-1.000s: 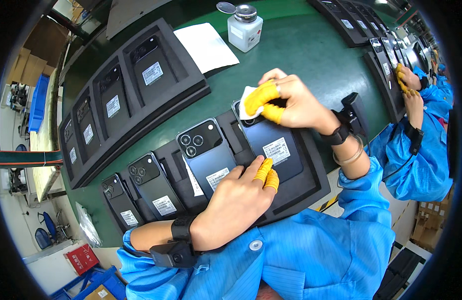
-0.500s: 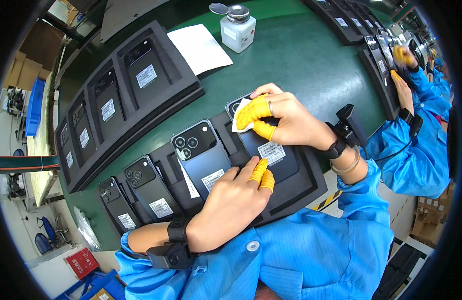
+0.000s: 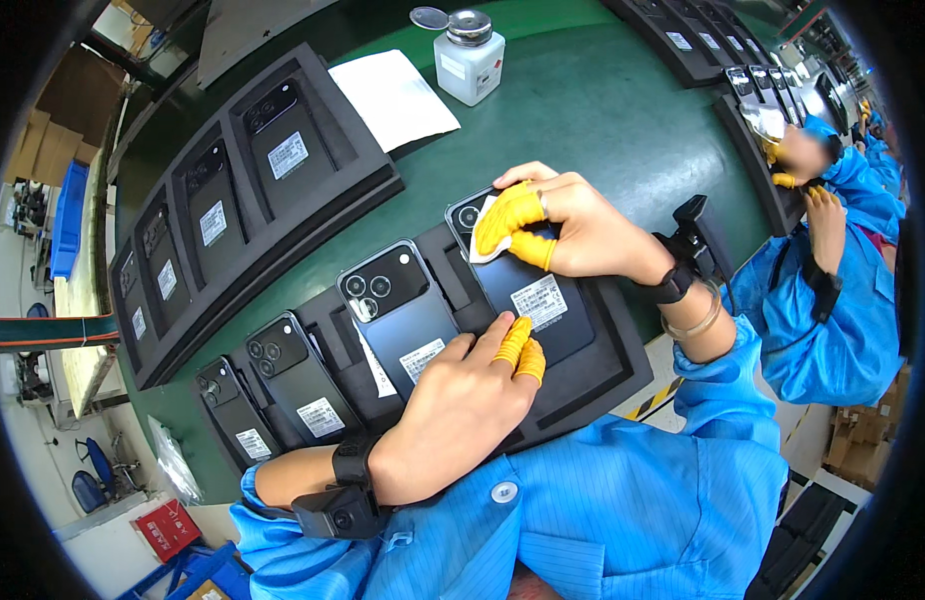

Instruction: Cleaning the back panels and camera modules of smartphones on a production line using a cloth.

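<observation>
My right hand point(image 3: 593, 230), with yellow finger cots, pinches a folded white cloth point(image 3: 482, 257) against the camera end of a dark phone point(image 3: 568, 335). This phone lies back up in the right end of a black foam tray point(image 3: 623, 382). My left hand point(image 3: 453, 420) lies over the tray with its fingers stretched out; two wear yellow cots, and the fingertips rest at the phone's lower left edge, beside its white label. Left of it lies a blue-grey phone point(image 3: 398, 320), partly covered by my left hand. Farther left are a third phone point(image 3: 318, 375) and a smaller-looking one point(image 3: 233, 405).
Behind on the green table point(image 3: 583, 130) stands another foam tray point(image 3: 328, 225) of labelled phones. A white sheet point(image 3: 393, 100) and a white dispenser bottle point(image 3: 470, 65) with its lid raised lie beyond. On the right, a co-worker's blue sleeve point(image 3: 823, 330) shows beside more phone trays.
My right hand has shifted slightly with the cloth, still at the phone's camera end. My left hand stays nearly in place. The co-worker's hands have moved at the right.
</observation>
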{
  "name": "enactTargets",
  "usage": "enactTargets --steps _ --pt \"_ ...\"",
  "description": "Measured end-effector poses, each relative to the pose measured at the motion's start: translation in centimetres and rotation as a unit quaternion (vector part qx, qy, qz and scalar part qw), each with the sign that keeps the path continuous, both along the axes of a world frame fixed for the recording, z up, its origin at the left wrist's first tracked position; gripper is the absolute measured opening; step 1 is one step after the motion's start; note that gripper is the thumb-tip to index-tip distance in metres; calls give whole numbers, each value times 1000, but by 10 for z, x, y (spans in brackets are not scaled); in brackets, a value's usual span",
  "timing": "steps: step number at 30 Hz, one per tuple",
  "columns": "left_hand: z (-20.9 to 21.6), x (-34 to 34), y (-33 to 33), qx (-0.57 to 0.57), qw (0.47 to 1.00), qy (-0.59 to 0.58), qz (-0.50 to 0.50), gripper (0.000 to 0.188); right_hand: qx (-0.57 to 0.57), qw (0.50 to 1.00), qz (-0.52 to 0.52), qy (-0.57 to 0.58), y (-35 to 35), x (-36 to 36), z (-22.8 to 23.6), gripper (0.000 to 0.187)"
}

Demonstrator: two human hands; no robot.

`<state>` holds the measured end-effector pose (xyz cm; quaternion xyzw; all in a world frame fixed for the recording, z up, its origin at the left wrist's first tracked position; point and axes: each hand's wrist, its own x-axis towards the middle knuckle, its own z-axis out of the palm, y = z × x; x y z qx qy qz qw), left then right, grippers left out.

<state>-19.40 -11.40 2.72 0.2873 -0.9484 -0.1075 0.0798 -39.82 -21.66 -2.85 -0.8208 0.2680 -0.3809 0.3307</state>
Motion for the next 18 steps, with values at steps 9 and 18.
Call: enactTargets --steps 9,18 --pt "-1 0 -1 1 1000 3 -7 21 3 999 -38 -14 -2 -15 11 18" --pt "-2 1 3 9 1000 -1 4 23 -165 986 9 23 10 14 4 8"
